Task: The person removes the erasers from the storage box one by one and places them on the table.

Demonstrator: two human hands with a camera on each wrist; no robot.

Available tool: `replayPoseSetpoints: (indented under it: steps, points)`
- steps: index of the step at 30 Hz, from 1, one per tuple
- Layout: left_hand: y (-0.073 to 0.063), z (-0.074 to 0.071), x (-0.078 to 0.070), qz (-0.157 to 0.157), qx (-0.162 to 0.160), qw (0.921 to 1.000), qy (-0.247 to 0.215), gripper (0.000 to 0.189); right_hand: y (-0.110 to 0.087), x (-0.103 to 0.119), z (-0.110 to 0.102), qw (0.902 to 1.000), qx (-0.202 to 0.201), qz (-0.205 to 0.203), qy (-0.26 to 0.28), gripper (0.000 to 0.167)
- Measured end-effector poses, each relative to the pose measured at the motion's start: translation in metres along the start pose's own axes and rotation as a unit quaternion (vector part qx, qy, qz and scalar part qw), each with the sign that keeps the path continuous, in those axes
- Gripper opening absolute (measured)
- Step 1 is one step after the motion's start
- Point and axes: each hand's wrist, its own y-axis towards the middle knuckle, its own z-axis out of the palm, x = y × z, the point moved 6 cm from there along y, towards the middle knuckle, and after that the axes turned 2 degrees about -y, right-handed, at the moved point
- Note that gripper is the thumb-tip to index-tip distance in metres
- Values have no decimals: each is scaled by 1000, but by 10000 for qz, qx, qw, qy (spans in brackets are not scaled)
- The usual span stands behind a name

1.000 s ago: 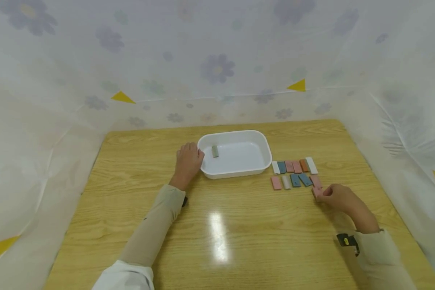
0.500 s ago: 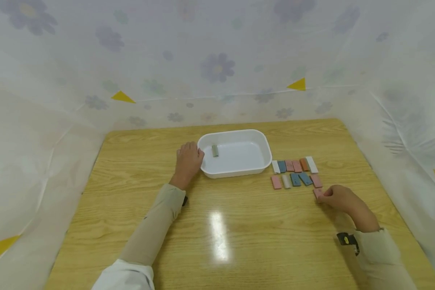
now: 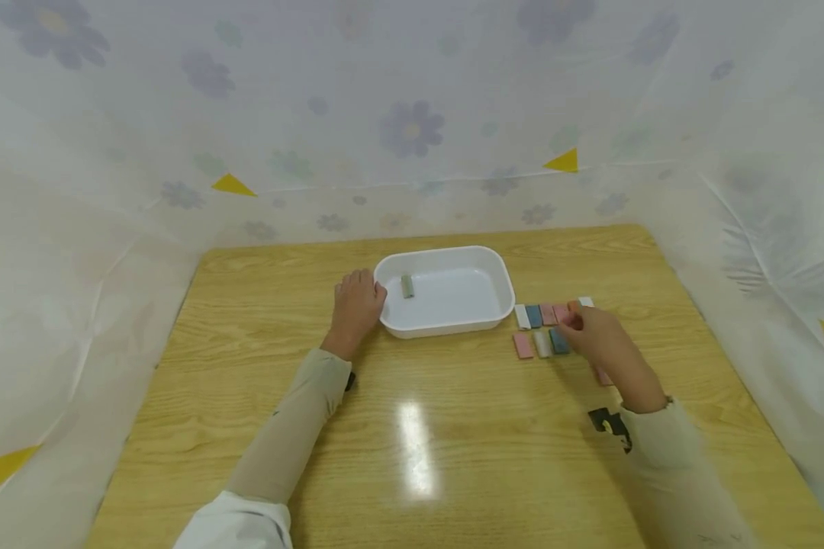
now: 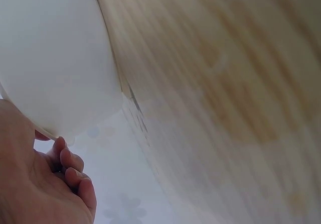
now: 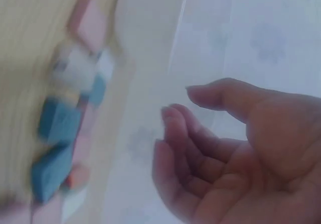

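Observation:
A white basin (image 3: 448, 331) stands near the table's middle, a small grey-green block (image 3: 407, 287) lying inside at its left end. My left hand (image 3: 355, 309) grips the basin's left rim, fingers curled at its edge in the left wrist view. My right hand (image 3: 600, 339) hovers over the right part of two rows of small blocks, hiding some. Its thumb and fingers (image 5: 170, 171) are apart with nothing between them in the right wrist view. Visible blocks include a front pink block (image 3: 523, 346), a pale block (image 3: 542, 345) and a blue block (image 3: 559, 341).
The back row begins with a white block (image 3: 523, 316) close to the basin's right corner. One pink block (image 3: 604, 376) lies nearer me, partly under the right hand. Flowered sheeting (image 3: 412, 130) surrounds the wooden table (image 3: 494, 442) at the back and sides.
My right hand has let go of the nearest pink block and moved up and left over the rows. The left hand and basin have stayed put.

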Motion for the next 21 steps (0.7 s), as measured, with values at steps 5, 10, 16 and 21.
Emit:
replayPoseSetpoints:
  steps: [5,10,16,21]
  points:
    - [-2,1,3,-41,31,10000,19,19,25,46,13,9994,-237,-182,199,32]
    - [-2,1,3,-8,27,10000,35,21,53,85,31,9988,-224,-338,266,31]
    - [-3,-2,1,25,20,10000,78,20,88,118,64,9980,-48,-627,77,30]
    - [-4,0,1,76,-47,9999,117,21,111,132,89,9979,62,-637,21,34]
